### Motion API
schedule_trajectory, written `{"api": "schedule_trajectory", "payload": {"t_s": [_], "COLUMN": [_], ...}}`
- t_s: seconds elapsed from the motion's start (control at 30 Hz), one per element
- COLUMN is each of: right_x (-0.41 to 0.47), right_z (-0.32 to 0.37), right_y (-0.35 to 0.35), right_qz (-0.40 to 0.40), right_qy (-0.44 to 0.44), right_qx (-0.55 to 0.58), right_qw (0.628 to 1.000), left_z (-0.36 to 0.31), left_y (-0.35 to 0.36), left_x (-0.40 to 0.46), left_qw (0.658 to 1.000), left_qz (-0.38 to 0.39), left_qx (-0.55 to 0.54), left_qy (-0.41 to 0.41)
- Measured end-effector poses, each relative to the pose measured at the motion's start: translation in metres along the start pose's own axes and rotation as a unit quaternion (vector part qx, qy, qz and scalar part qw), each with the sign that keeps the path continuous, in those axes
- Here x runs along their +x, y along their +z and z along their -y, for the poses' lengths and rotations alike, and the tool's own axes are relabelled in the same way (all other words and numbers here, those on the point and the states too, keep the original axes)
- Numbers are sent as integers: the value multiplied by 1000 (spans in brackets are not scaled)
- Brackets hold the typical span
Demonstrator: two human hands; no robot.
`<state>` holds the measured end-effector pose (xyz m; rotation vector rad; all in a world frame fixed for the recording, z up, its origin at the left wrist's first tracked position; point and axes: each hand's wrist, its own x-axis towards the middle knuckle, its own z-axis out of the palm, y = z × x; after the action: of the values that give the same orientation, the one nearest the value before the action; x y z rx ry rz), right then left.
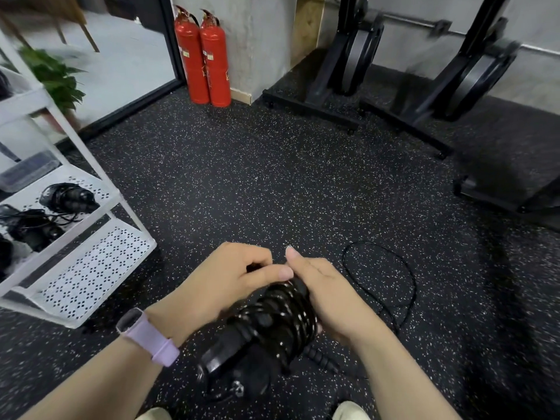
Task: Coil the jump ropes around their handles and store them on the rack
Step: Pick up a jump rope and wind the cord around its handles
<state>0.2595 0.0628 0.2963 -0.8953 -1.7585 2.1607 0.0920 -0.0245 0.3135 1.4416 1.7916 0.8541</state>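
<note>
A black jump rope [272, 319] is wound in tight coils round its handles, held low in the middle of the view. My left hand [230, 280] grips the far end of the bundle, fingers curled over the rope. My right hand [330, 295] holds the coiled bundle from the right side, thumb raised. A second black jump rope [403, 277] lies loose in a loop on the floor to the right, its ribbed handle [322, 359] under my right wrist. The white rack [91, 219] stands at the left, with coiled black ropes [68, 197] on its middle shelf.
Two red fire extinguishers [201, 57] stand by the pillar at the back. Black exercise machine bases [394, 116] fill the back right. A potted plant [57, 74] sits behind the rack. The floor is speckled black rubber. The rack's bottom shelf [100, 265] is perforated white metal.
</note>
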Motion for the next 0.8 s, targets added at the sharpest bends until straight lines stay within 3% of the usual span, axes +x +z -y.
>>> {"api": "schedule_trajectory", "payload": {"t_s": [0.13, 0.23, 0.33, 0.5, 0.63, 0.8], "right_x": [-1, -4, 0, 7, 7, 0], "right_z": [3, 8, 9, 7, 2, 2], "right_y": [2, -2, -12, -26, -32, -44], "right_qz": [-16, -53, -140, -259, -353, -345], "right_qy": [43, 44, 28, 5, -7, -39], "right_qx": [177, 303, 338, 223, -5, -212], "right_qw": [983, 950, 930, 940, 936, 913], "left_z": [13, 24, 13, 13, 11, 9], "left_y": [2, 7, 5, 2, -2, -10], "left_x": [2, -4, -7, -9, -10, -12], "left_qw": [987, 996, 981, 941, 924, 925], "left_qz": [18, -24, -34, -61, -82, -57], "left_qx": [-124, 42, 190, 332, 371, 363], "left_qy": [-104, -75, -29, -1, 52, 97]}}
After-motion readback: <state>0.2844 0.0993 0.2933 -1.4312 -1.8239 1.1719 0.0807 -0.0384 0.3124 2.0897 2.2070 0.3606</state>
